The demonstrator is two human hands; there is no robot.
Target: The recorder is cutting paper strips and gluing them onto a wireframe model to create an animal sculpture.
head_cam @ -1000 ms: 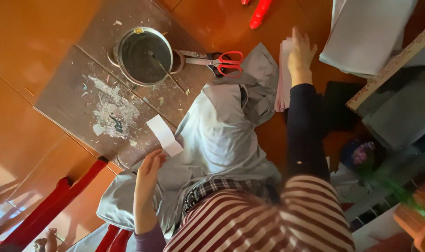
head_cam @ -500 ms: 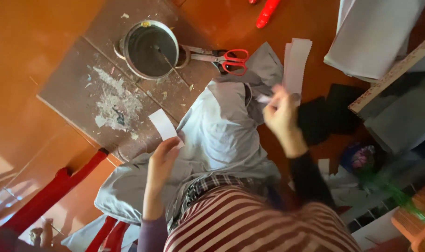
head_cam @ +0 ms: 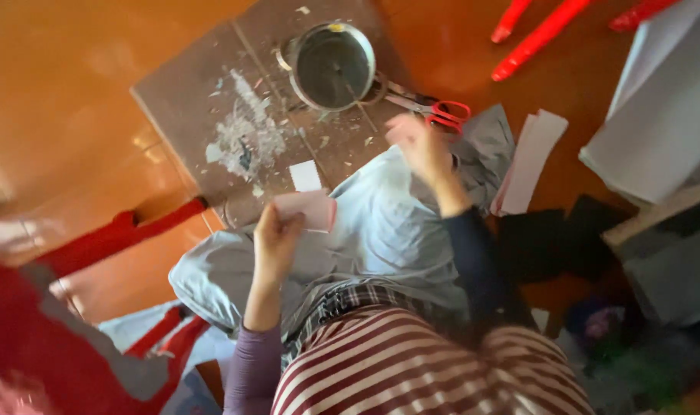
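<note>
Blurring hides whether the right hand (head_cam: 421, 146) grips anything near the scissors (head_cam: 434, 109).

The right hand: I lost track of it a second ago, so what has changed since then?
The right hand drew back from the paper stack by the grey cloth toward the scissors. The left hand kept its paper piece. The pot stayed put.

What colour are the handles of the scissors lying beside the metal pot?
Red, on the metal scissors next to the round metal pot; seen in the head view.
</note>
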